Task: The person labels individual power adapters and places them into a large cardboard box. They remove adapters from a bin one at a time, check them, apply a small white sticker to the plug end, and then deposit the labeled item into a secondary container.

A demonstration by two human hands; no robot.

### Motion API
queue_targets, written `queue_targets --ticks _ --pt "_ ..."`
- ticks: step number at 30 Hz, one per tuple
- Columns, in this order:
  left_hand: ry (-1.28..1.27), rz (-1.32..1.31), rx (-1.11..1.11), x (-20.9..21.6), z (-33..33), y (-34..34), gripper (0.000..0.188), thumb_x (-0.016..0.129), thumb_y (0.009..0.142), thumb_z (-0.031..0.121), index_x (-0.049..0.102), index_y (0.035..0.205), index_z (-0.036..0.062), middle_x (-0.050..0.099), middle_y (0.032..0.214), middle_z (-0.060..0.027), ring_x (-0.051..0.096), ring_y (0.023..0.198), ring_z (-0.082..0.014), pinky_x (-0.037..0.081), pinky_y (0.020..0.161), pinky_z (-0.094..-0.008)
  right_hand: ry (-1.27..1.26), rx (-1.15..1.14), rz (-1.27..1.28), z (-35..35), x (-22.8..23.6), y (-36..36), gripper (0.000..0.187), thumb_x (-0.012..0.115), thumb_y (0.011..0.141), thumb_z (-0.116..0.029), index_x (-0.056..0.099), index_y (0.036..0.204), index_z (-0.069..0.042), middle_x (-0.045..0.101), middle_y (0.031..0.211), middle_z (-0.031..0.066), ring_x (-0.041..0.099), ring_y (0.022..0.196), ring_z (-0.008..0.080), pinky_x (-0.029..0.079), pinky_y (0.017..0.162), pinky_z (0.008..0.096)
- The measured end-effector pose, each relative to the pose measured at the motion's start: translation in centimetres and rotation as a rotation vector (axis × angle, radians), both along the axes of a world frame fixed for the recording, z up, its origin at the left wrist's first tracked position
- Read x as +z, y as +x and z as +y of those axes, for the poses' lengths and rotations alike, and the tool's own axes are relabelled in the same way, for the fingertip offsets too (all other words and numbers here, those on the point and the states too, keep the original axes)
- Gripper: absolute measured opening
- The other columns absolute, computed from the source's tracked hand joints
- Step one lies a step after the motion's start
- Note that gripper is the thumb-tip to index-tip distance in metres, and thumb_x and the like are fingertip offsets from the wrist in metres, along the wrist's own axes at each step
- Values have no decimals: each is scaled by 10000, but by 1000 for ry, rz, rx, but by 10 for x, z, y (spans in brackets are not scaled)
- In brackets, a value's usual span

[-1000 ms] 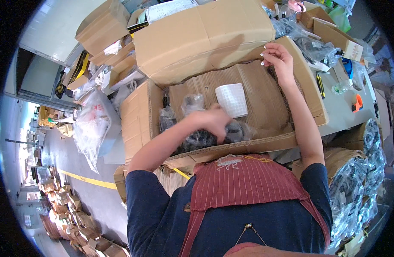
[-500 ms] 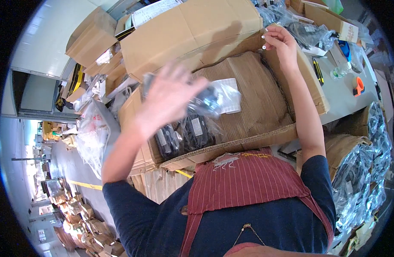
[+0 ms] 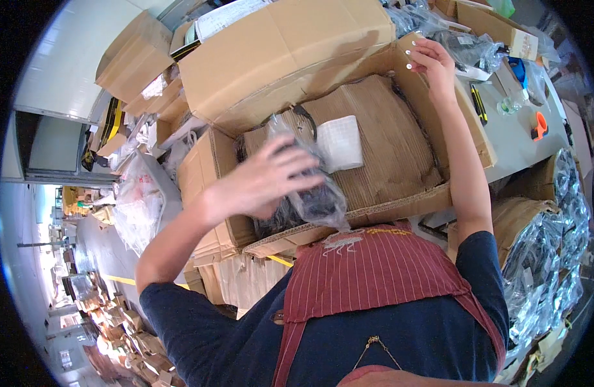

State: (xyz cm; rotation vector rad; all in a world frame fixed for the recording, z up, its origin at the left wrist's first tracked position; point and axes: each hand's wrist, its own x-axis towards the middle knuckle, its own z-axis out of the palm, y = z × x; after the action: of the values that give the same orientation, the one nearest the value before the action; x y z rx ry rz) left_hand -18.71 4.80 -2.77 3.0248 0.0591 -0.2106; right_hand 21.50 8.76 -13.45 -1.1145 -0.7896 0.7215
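Observation:
My left hand (image 3: 264,174) is curled over a clear plastic bag with a black item (image 3: 319,200) inside, at the left end of an open cardboard box (image 3: 387,201). Motion blurs the fingers a little. The bag slants toward the box's near edge and hides part of the dark bagged items (image 3: 274,222) below. A white sheet (image 3: 340,143) lies beside it on the corrugated cardboard layer (image 3: 393,129). My right hand (image 3: 437,64) is raised at the box's far right corner, fingers bent and apart, with small white bits on the fingertips.
The box's large flap (image 3: 277,55) stands up at the back. On the grey table at right are a black-and-yellow cutter (image 3: 479,103), an orange tape holder (image 3: 539,126) and a clear bottle (image 3: 510,104). Cartons with plastic-wrapped goods (image 3: 535,277) stand at lower right.
My left hand has come down, and the bagged black item has swung toward the box's near edge, uncovering the white sheet. My right hand has shifted slightly right.

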Motion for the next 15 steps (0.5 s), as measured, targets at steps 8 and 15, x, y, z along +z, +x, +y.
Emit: queue_targets --ticks 8,15 --pt "-326 -329 953 -70 75 -3 240 597 859 157 722 1051 85 723 983 -172 710 891 -325 549 822 -425 14 26 -15 1 -4 5 284 671 842 -18 626 1121 9 677 930 68 633 706 134 520 636 265" --pt "-26 -241 1267 -201 129 42 625 651 807 636 727 1015 52 726 991 -183 676 998 -359 499 935 -414 -4 48 -44 1 -2 -10 293 663 858 -33 615 1145 1 676 968 67 648 716 134 525 648 265"
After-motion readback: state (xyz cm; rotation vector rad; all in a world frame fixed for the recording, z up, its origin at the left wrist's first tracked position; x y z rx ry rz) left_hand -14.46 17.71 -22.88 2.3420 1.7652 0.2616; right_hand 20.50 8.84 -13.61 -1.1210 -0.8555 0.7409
